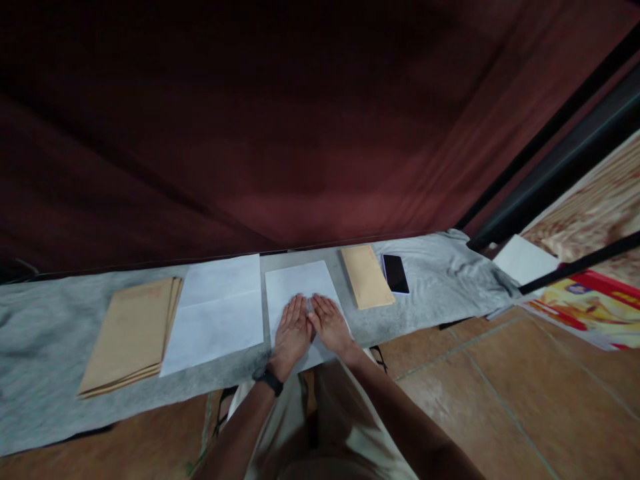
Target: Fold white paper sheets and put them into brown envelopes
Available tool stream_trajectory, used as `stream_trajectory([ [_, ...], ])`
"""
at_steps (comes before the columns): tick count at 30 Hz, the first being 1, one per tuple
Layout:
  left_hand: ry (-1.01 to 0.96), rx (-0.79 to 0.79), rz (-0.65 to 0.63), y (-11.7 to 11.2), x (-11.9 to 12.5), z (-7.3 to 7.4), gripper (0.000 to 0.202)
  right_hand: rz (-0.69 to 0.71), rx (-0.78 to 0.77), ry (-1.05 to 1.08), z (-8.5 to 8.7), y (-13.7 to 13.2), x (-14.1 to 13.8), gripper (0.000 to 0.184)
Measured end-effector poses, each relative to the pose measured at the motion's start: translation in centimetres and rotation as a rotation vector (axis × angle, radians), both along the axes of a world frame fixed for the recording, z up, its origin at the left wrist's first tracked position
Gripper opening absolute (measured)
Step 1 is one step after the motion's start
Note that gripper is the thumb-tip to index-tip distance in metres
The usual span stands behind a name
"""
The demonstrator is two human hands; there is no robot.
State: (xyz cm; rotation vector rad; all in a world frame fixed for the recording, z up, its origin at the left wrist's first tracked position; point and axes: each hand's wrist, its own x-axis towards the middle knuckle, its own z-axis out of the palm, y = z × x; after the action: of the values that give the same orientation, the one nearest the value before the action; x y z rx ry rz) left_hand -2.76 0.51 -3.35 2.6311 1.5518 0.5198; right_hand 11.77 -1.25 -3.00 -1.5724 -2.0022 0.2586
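Observation:
My left hand (291,331) and my right hand (329,323) lie flat side by side, fingers stretched out, on a white sheet of paper (296,280) in the middle of a grey cloth (45,333). Neither hand holds anything. A black band sits on my left wrist. Left of the sheet lies a stack of white paper (216,313), and further left a pile of brown envelopes (131,333). To the right of my hands rests a single brown envelope (367,275), with a black phone (395,273) beside it.
A dark red curtain (300,133) hangs right behind the cloth. Brown floor tiles (500,387) spread to the right. At the far right are black bars (550,167), a white sheet (525,260) and a colourful printed package (590,310).

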Motion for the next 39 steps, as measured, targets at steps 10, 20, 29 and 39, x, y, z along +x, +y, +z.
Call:
stream_trajectory([
  [10, -0.022, 0.018, 0.137, -2.0, -3.5, 0.1, 0.063, -0.074, 0.011, -0.072, -0.7, -2.0, 3.1, 0.057],
  [20, -0.005, 0.051, 0.149, -2.9, -4.4, 1.1, 0.059, -0.099, -0.001, -0.042, -0.2, -3.8, 5.4, 0.053],
  [29, 0.020, -0.046, 0.022, 6.4, -0.1, 1.3, 0.056, 0.024, -0.032, -0.096, 0.7, 5.8, -0.1, 0.048],
  [39, 0.015, -0.041, 0.211, 9.2, -1.8, 0.0, 0.060, -0.135, -0.087, -0.231, 0.1, 10.9, 1.9, 0.051],
])
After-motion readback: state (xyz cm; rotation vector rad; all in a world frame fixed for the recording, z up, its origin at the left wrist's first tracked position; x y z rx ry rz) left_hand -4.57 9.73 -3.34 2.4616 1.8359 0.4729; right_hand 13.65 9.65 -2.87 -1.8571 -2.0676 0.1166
